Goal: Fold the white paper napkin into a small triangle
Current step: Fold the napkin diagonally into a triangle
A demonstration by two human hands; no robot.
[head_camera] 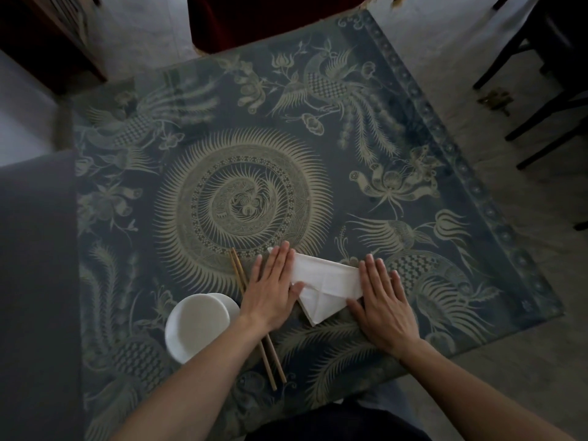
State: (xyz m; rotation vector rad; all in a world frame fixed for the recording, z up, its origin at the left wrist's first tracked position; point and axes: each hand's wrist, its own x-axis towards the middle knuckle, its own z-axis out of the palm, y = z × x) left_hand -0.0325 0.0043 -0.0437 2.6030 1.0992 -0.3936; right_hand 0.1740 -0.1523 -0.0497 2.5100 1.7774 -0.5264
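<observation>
The white paper napkin (pixel 324 286) lies folded into a rough triangle on the blue patterned tablecloth (pixel 241 148), near the front of the table. My left hand (pixel 273 288) rests flat on its left corner, fingers straight and together. My right hand (pixel 381 300) lies flat on its right corner, fingers slightly spread. Both palms press down on the paper; neither hand grips it. The napkin's lower point sticks out toward me between the hands, and fold creases show on its top.
A pair of wooden chopsticks (pixel 254 316) lies under my left wrist, running toward me. Stacked white bowls (pixel 199 326) stand just left of them. A dark red chair (pixel 270 20) is at the table's far side, and dark chair legs (pixel 541 90) at right.
</observation>
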